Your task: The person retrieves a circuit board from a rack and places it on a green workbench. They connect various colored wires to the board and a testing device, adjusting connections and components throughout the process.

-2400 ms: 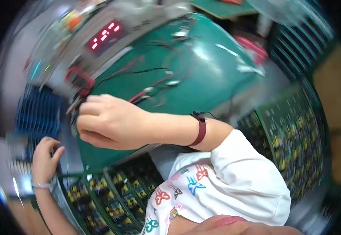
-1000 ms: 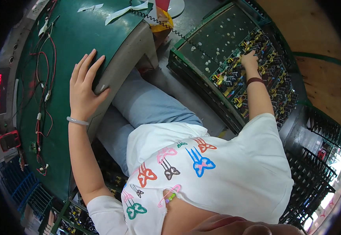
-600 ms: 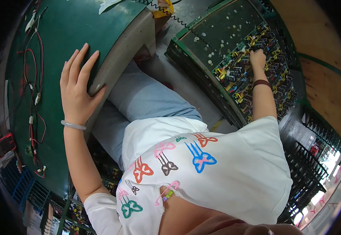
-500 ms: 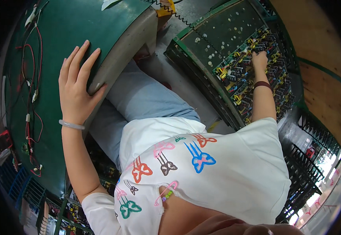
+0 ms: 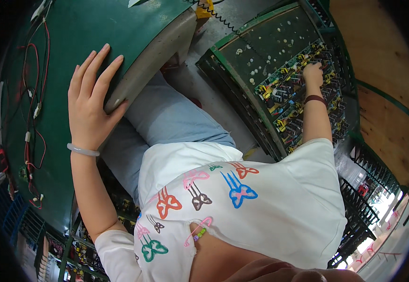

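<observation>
My left hand (image 5: 89,98) lies flat near the edge of the green-topped table (image 5: 134,28). Its fingers are spread and it holds nothing; the thumb hangs over the rounded grey edge. My right arm is stretched out to the right, over a green-framed tray (image 5: 232,51). Rows of circuit boards (image 5: 284,89) with yellow and black components fill part of that tray. Among them my right hand (image 5: 313,74) is closed, its fingers curled down onto a circuit board. The fingertips are partly hidden behind the hand and the crowded parts.
Red and black wires with white connectors (image 5: 37,110) run along the table's left side. A coiled black cord (image 5: 218,18) stretches between table and tray at the top. Black racks (image 5: 355,197) stand at the lower right, and a wooden board (image 5: 383,108) lies beyond the tray.
The view has shifted slightly. My right hand stays over the circuit boards with its fingers curled, and my left hand keeps its place on the table.
</observation>
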The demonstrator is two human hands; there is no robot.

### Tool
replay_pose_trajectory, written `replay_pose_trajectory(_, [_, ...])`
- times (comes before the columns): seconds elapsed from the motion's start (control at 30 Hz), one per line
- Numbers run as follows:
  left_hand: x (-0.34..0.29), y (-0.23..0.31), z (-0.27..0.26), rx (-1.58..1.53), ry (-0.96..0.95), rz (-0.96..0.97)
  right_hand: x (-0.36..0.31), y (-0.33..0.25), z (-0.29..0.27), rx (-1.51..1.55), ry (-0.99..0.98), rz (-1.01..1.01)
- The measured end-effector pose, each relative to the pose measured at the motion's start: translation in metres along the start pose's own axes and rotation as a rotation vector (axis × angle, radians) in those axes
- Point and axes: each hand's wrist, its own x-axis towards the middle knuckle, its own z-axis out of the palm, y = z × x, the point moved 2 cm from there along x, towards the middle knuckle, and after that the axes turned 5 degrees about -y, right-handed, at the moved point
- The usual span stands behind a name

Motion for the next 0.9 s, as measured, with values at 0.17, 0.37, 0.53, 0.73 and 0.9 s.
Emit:
replay_pose_trajectory(0.17, [0.001, -0.001, 0.001, 0.011, -0.011, -0.016, 0.02, 0.0, 0.002, -0.002, -0.063, 0.023])
replay_pose_trajectory(0.37, [-0.001, 0.0, 0.001, 0.027, -0.018, -0.033, -0.012, -0.003, -0.007, -0.122, -0.054, -0.086])
replay_pose_trajectory(0.53, [0.0, -0.001, 0.003, 0.007, 0.008, -0.003, -0.072, 0.03, 0.0, -0.173, -0.306, -0.594])
replay_pose_trajectory(0.73, [-0.006, 0.024, 0.002, -0.122, 0.198, 0.065, -0.163, 0.041, 0.024, -0.043, -0.345, -0.847])
replay_pose_trajectory(0.9, [-0.019, 0.075, 0.033, -0.492, 0.16, 0.298, -0.162, 0.036, 0.028, -0.113, -0.104, -0.657])
